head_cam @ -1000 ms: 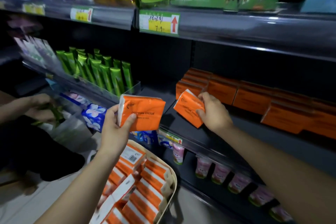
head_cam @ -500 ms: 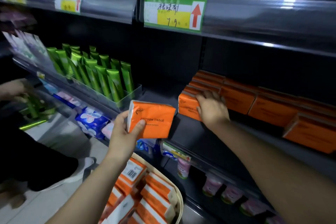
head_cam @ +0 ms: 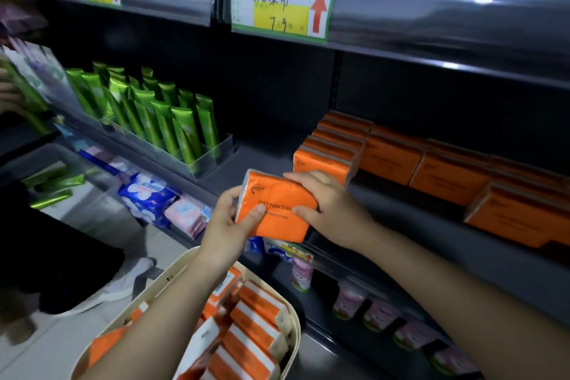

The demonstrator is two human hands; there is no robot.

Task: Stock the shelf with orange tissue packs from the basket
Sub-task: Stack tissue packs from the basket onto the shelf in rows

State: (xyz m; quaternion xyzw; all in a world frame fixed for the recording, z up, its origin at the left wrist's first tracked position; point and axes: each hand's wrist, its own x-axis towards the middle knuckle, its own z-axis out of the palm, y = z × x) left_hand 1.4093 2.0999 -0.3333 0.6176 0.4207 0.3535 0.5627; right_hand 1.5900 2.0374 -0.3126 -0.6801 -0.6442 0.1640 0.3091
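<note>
An orange tissue pack marked COTTON TISSUE is held in front of the dark shelf. My left hand grips its left end, thumb on the front. My right hand grips its right end, fingers over the top and thumb on the face. Behind them, a row of orange packs stands on the shelf, running back from the front edge. More orange packs lie to the right. A cream basket below holds several orange and white packs.
Green tubes stand in a clear tray on the shelf's left part. Blue and pink packs sit lower left. Pink cups line the bottom shelf. Another person's hand and dark clothing are at the left edge.
My right hand left the pack it set at the front of the shelf row and came back to grip the pack in my left hand. That pack moved right, toward the shelf.
</note>
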